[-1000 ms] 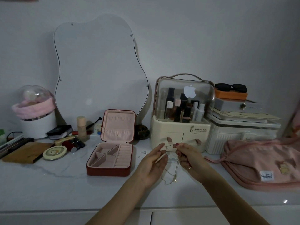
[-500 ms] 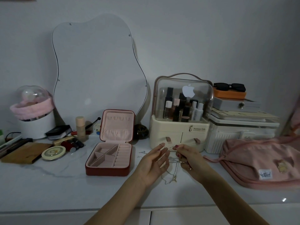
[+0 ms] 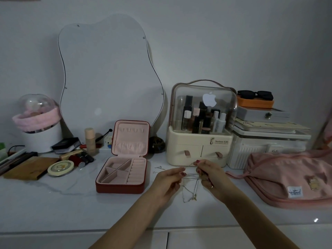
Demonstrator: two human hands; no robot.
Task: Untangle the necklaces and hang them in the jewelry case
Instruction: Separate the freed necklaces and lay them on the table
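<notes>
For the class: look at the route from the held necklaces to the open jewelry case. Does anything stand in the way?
Nothing visible does. Both hands, left hand and right hand, hold the tangled necklaces just right of the open jewelry case; only bare tabletop lies between.

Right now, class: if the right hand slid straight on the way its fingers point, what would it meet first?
The right hand points left, toward the left hand; it would likely meet those fingers first, along the necklaces. Depth is uncertain.

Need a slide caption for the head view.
Both hands, left hand and right hand, pinch tangled necklaces beside the open jewelry case.
</notes>
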